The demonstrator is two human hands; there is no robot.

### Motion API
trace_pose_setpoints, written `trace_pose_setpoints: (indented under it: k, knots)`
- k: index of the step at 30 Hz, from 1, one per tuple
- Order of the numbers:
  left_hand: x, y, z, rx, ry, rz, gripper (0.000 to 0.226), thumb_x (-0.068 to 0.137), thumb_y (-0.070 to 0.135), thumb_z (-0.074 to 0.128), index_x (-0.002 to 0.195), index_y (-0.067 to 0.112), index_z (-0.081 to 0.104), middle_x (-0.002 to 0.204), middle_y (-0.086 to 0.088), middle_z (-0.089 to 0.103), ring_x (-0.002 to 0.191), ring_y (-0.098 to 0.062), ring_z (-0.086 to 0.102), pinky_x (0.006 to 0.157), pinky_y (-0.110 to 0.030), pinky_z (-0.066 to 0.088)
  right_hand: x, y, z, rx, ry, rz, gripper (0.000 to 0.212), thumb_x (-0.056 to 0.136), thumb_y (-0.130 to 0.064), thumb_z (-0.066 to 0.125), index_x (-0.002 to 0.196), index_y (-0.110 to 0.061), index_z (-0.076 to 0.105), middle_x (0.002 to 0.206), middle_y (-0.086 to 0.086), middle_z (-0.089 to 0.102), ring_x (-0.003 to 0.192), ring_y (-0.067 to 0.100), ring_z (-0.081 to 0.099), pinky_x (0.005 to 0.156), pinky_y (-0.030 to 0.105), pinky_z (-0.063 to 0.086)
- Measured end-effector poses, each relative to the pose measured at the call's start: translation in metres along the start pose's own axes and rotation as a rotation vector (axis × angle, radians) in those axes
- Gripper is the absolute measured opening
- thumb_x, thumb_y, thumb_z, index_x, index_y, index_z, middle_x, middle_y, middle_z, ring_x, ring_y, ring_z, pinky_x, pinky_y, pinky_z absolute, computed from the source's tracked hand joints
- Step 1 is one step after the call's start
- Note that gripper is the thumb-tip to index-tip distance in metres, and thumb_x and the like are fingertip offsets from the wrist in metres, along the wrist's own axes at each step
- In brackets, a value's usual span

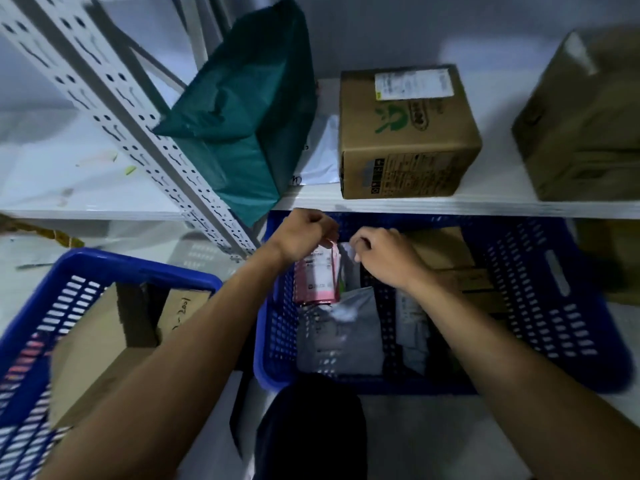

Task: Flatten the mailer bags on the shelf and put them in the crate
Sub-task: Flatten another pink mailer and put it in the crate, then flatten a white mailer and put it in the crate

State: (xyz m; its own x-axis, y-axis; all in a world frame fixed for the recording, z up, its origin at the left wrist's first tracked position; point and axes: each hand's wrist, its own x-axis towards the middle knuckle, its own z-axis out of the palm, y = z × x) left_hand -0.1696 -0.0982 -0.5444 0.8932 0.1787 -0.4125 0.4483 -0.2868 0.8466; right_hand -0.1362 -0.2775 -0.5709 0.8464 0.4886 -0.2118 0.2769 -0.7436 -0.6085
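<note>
Both hands (fists) over crate

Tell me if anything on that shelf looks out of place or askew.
The green mailer bag stands out: it is crumpled and puffed up, leaning against the shelf upright, with its lower end hanging over the shelf edge. The two cardboard boxes sit squarely on the shelf.

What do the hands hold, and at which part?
The left hand pinches the pink mailer bag at its top edge. What the right hand holds cannot be told.
</note>
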Motion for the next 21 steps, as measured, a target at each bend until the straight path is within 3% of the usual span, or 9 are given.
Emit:
trace_pose_setpoints:
  k: [5, 7, 10, 12, 15, 21]
  knots:
    - [-0.057, 0.097, -0.021, -0.039, -0.029, -0.045, 0.017, 0.099, 0.0, 0.052, 0.103, -0.008, 0.067, 0.087, -0.016, 0.068, 0.069, -0.017, 0.063, 0.058, -0.015, 0.052, -0.039, -0.062, -0.086, 0.0, 0.014, 0.084, 0.027, 0.1, -0.028, 0.044, 0.1, -0.021, 0.07, 0.101, 0.004, 0.075, 0.096, 0.029, 0.065, 0.081, 0.039, 0.055]
    - [-0.077, 0.132, -0.03, -0.071, -0.033, -0.054, 0.017, 0.101, 0.002, 0.051, 0.099, -0.005, 0.067, 0.085, -0.016, 0.068, 0.07, -0.021, 0.062, 0.065, -0.021, 0.057, -0.056, -0.086, -0.119, -0.01, 0.021, 0.088, 0.028, 0.1, -0.027, 0.043, 0.1, -0.017, 0.069, 0.102, 0.006, 0.073, 0.095, 0.031, 0.064, 0.078, 0.038, 0.053]
    - [-0.108, 0.194, -0.056, -0.079, -0.038, -0.062, 0.021, 0.101, 0.008, 0.053, 0.093, -0.001, 0.071, 0.085, -0.016, 0.073, 0.076, -0.028, 0.066, 0.083, -0.044, 0.058, -0.083, -0.134, -0.184, -0.04, -0.014, 0.133, 0.031, 0.104, -0.028, 0.04, 0.099, -0.013, 0.067, 0.093, 0.007, 0.067, 0.083, 0.027, 0.058, 0.065, 0.033, 0.043]
    - [-0.129, 0.229, -0.065, -0.108, -0.022, -0.054, 0.024, 0.1, 0.007, 0.053, 0.086, 0.004, 0.073, 0.088, -0.018, 0.073, 0.077, -0.031, 0.067, 0.085, -0.049, 0.057, -0.096, -0.158, -0.214, -0.008, -0.022, 0.158, 0.033, 0.105, -0.029, 0.038, 0.097, -0.012, 0.066, 0.089, 0.007, 0.067, 0.078, 0.026, 0.059, 0.063, 0.033, 0.044]
    - [-0.167, 0.287, -0.075, -0.164, -0.003, -0.065, 0.027, 0.099, 0.003, 0.053, 0.081, 0.008, 0.072, 0.084, -0.016, 0.072, 0.07, -0.029, 0.064, 0.075, -0.041, 0.057, -0.119, -0.196, -0.261, 0.068, 0.0, 0.194, 0.032, 0.104, -0.03, 0.04, 0.096, -0.016, 0.068, 0.093, 0.007, 0.073, 0.08, 0.026, 0.066, 0.076, 0.042, 0.057]
    - [-0.205, 0.36, -0.085, -0.157, -0.029, -0.028, 0.025, 0.1, 0.009, 0.052, 0.085, 0.009, 0.072, 0.085, -0.013, 0.076, 0.071, -0.019, 0.07, 0.068, -0.028, 0.057, -0.15, -0.244, -0.329, 0.054, 0.026, 0.221, 0.028, 0.102, -0.026, 0.044, 0.107, -0.018, 0.071, 0.104, 0.005, 0.073, 0.09, 0.025, 0.067, 0.083, 0.045, 0.057]
